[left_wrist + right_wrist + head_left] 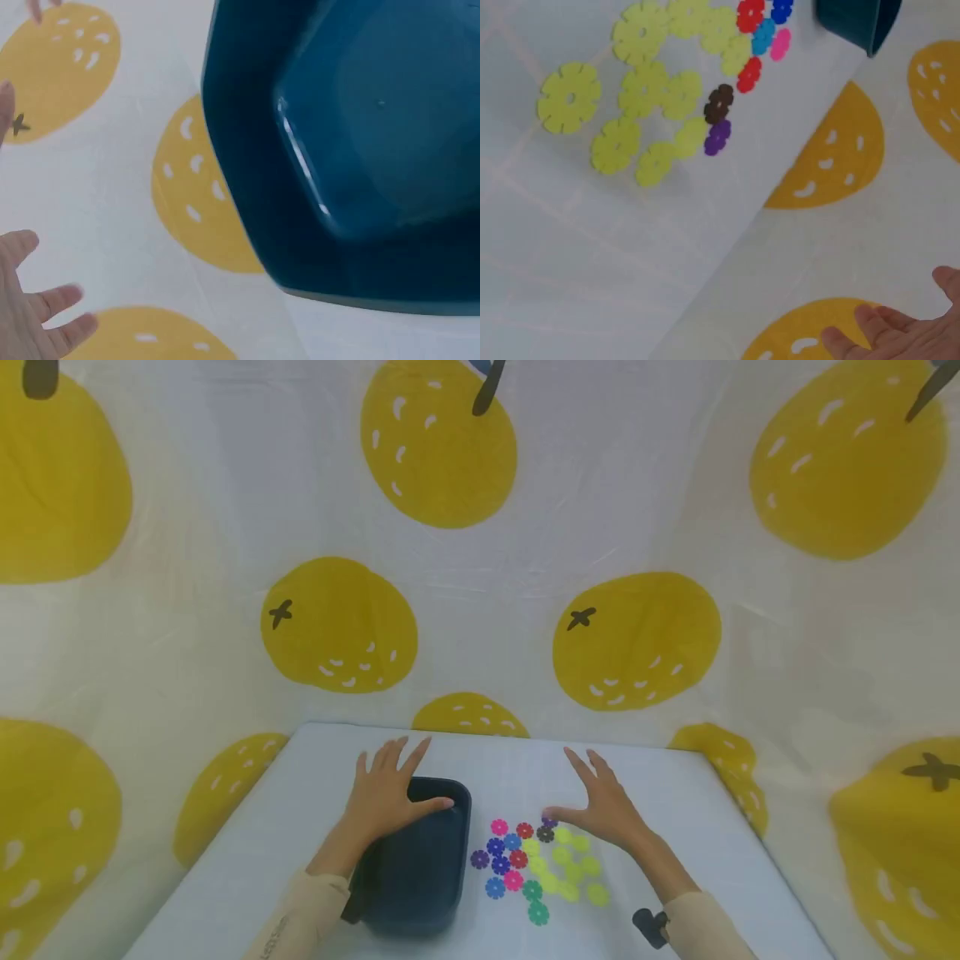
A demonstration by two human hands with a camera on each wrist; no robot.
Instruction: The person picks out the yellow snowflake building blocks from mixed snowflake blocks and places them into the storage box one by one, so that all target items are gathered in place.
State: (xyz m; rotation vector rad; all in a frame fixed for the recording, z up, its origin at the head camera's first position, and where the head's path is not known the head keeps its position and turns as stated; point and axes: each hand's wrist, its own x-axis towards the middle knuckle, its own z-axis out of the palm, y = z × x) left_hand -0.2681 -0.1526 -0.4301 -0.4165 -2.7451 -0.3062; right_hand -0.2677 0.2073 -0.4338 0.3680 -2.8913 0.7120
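My left hand [384, 802] hovers above the left side of a dark blue rectangular tub [431, 868], fingers spread and thumb reaching over the inside. The left wrist view looks into the tub [360, 150], with my left hand [34, 307] at the lower left, holding nothing. To the right of the tub lie flat, notched flower-shaped discs; a group of yellow discs [570, 870] sits nearest my right hand [609, 810]. That hand is raised, fingers stretched, thumb overlapping a purple disc [551, 822] in the head view. At the right wrist view's lower corner, the right hand [907, 334] grasps nothing.
Pink, red, blue and purple discs [501, 865] lie between the tub and the yellow ones, with green discs [537, 912] closest to the person. The white table [637, 927] meets a white curtain [487, 610] printed with yellow fruit at the back and sides.
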